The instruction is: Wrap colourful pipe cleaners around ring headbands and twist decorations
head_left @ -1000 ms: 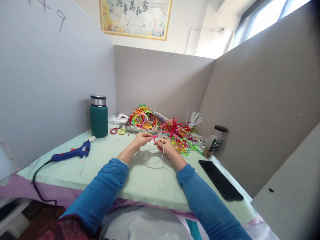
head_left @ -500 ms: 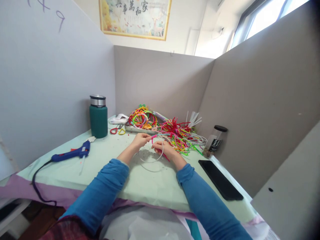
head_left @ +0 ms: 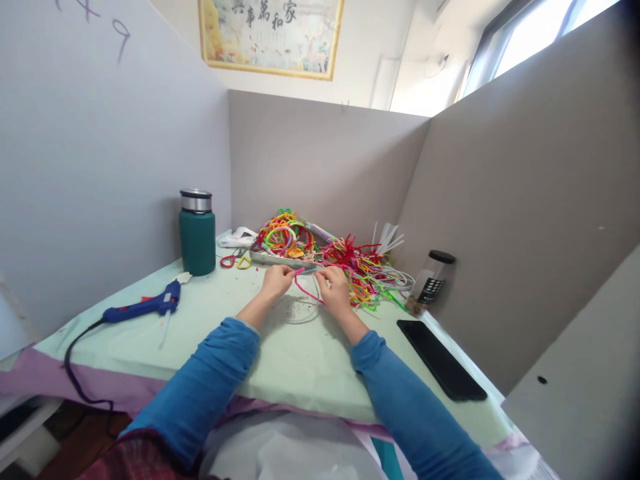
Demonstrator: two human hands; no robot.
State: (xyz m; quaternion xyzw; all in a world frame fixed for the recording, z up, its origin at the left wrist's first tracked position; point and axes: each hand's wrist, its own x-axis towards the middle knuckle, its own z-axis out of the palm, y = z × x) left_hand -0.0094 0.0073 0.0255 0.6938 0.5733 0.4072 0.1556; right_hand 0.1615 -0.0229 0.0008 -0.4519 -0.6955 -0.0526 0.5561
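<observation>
My left hand (head_left: pixel 278 280) is closed in a pinch at the pink-wrapped end of a thin ring. From its fingertips a pink pipe cleaner (head_left: pixel 303 288) hangs in a curve toward my right palm. Between the two hands runs a short grey-blue stretch of the ring (head_left: pixel 311 271). My right hand (head_left: pixel 335 288) pinches the ring at the right end of that stretch. Whether its lower fingers also touch the pipe cleaner is hidden. Below the hands, the pale lower curve of the ring is faint against the tabletop.
Behind my hands lie a metal tray (head_left: pixel 280 261) of colourful rings and a heap of pipe cleaners (head_left: pixel 356 263). At left are a green bottle (head_left: pixel 197 243) and a blue glue gun (head_left: pixel 145 309) with its cord. A phone (head_left: pixel 440 360) and a clear jar (head_left: pixel 431 285) are at right.
My right hand has moved up, from beside the pink pipe cleaner to the ring. The pipe cleaner now hangs in a loose curve, and the ring has tilted flatter.
</observation>
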